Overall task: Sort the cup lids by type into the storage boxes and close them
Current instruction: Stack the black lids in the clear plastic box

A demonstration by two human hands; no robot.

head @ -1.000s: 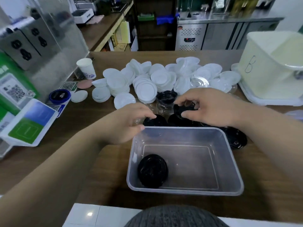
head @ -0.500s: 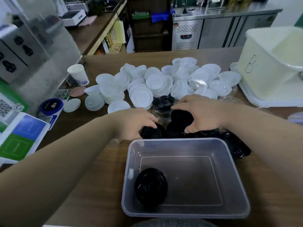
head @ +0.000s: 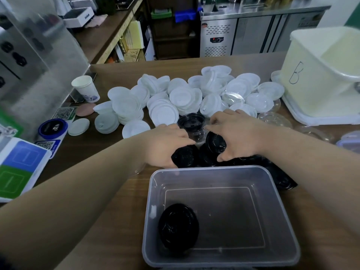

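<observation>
A wooden worktop (head: 97,152) in a café back room carries the job, with steel fridges behind. A heap of white lids (head: 175,100) lies across the far side. A cream box marked B (head: 315,75) stands at the right.

The clear storage box (head: 220,168) sits open, nearest the person, probably so that lids can be dropped straight in. One stack of black lids (head: 178,228) already lies in its near left corner. More black lids are clustered just beyond its far rim, within easy reach of both hands.

The left hand (head: 167,145) lies over the near black lid (head: 184,155), fingers and thumb curled round its edge in a grip. The right hand (head: 237,137) pinches the tilted black lid (head: 215,143) between thumb and fingers, its face turned toward the other hand. This looks like gathering the lids into a stack before boxing them.

Against half a second ago, the right hand's lid has been tipped up on edge, and the left hand has closed further over its lid. The stack in the box has not moved.
</observation>
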